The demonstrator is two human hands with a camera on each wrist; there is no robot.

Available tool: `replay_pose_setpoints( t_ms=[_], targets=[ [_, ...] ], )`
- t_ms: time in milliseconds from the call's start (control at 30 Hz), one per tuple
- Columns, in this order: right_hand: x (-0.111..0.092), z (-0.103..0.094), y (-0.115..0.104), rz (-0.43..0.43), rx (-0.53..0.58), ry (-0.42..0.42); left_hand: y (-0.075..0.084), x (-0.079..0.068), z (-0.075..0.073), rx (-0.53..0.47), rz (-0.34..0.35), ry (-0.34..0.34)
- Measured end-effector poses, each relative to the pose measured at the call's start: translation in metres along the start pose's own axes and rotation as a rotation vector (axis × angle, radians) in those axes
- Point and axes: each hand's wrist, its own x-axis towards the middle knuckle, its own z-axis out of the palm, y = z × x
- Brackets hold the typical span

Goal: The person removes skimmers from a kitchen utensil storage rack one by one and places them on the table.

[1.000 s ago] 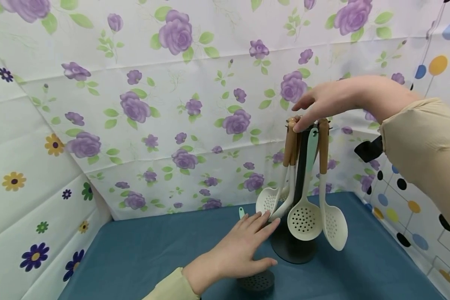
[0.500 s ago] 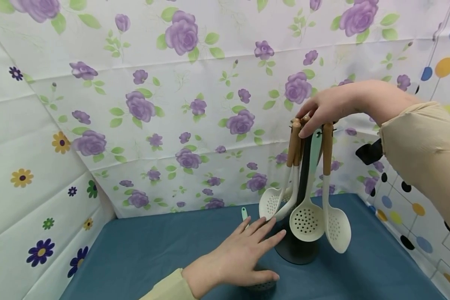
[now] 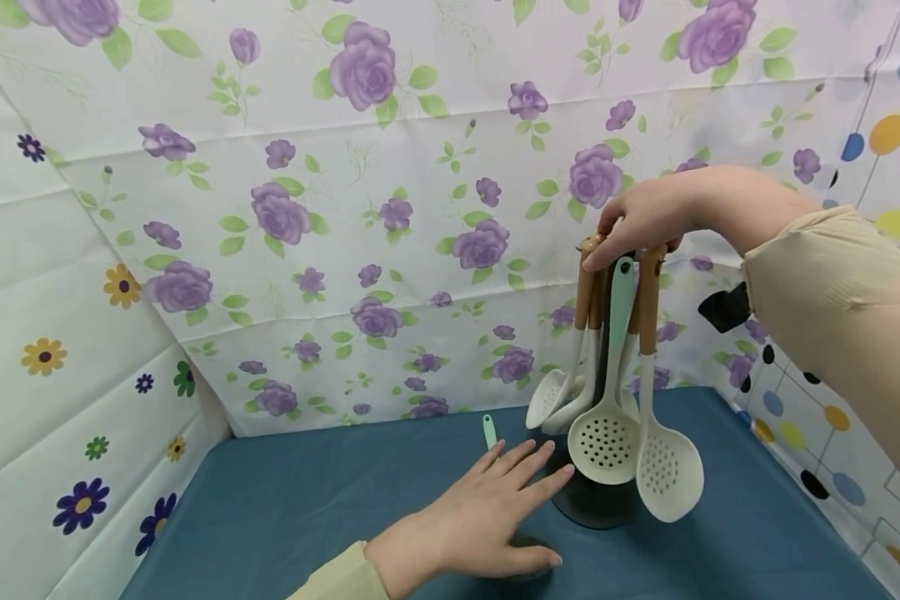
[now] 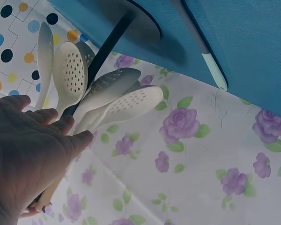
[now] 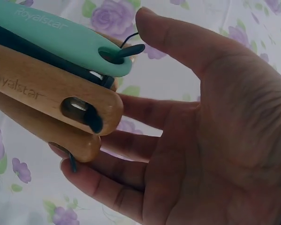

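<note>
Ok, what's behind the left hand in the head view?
Past the left hand, a mint handle shows; something dark shows by the thumb. Whatever lies between them is covered.

My head view is bright and evenly lit; in the dimmer wrist views my left hand (image 4: 30, 152) and right hand (image 5: 210, 133) lie in shade

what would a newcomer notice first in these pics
Probably the pale perforated utensils hanging from a black stand, right of centre in the head view, with a mint-handled skimmer in front. The right hand arches over the stand's top, while the left hand spreads its fingers above the blue tabletop. Behind, purple roses dot the white backdrop.
</note>
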Motion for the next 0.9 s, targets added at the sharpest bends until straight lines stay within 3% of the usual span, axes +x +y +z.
replay_pose_setpoints(
  t_ms=[333,500,600,733,900],
  targets=[
    [0.002,0.003,-0.006,0.056,-0.094,0.044,-0.004,0.0,0.002,-0.027,0.0,-0.016],
    [0.0,0.0,-0.006,0.066,-0.067,0.026,-0.004,0.001,0.001,-0.014,-0.004,-0.003],
    [-0.004,-0.006,-0.001,0.033,-0.068,0.089,-0.004,0.002,-0.001,-0.032,-0.007,0.007],
    [-0.009,-0.013,0.008,-0.056,-0.113,0.211,-0.004,0.007,-0.011,-0.069,-0.013,0.062],
    [-0.005,-0.011,0.012,-0.118,-0.061,0.15,0.0,0.02,-0.031,-0.194,-0.093,0.186]
  ],
)
